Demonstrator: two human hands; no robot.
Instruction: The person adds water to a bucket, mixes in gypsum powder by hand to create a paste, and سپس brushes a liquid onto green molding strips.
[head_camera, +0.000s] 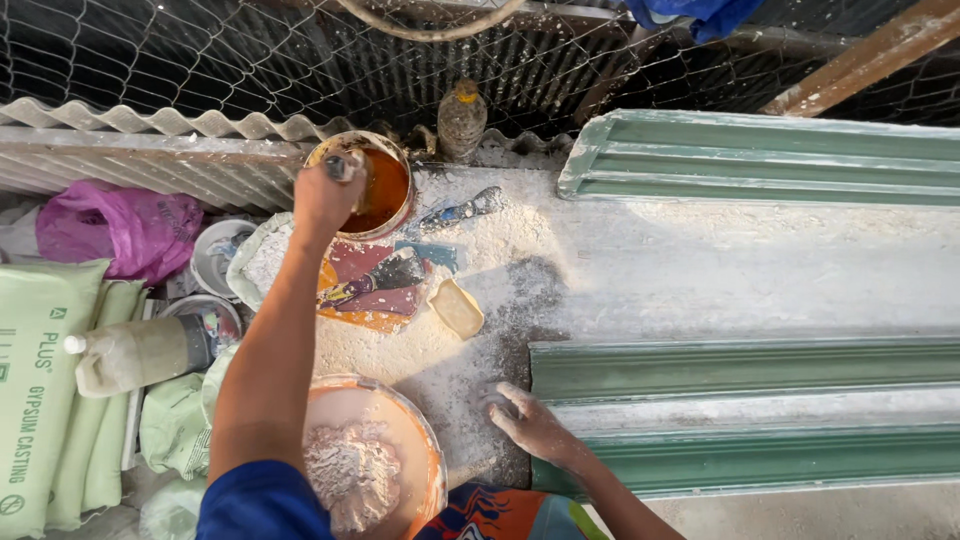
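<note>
Two bare hands are at work over a powder-dusted grey slab (640, 270). The left hand (325, 195) is closed around a small dark object at the rim of a round rusty tin of orange-brown liquid (385, 190); what that object is cannot be made out, since the fingers cover most of it. The right hand (525, 420), coated in white powder, lies with fingers loosely spread and flat on the slab, gripping nothing, just beside a long green moulded profile (750, 370). An orange plastic bowl holding a heap of grey-white powder (400, 420) sits between the arms, its lower edge cut off by the blue sleeve (260, 505).

At the left edge stand pale green sacks with dark green lettering (35, 380), cropped by the frame. A cloudy plastic bottle with a white cap (135, 352) lies on its side against them, and a crumpled purple plastic bag (125, 230) sits behind. A paint-smeared scraper (385, 275) and a small yellowish sponge (457, 307) lie near the tin on scraps of coloured card.

Wire mesh fencing (200, 60) and corrugated sheet (150, 125) close the back, with a dusty brown bottle (461, 118) against them. A second green profile (770, 155) lies at the upper right.
</note>
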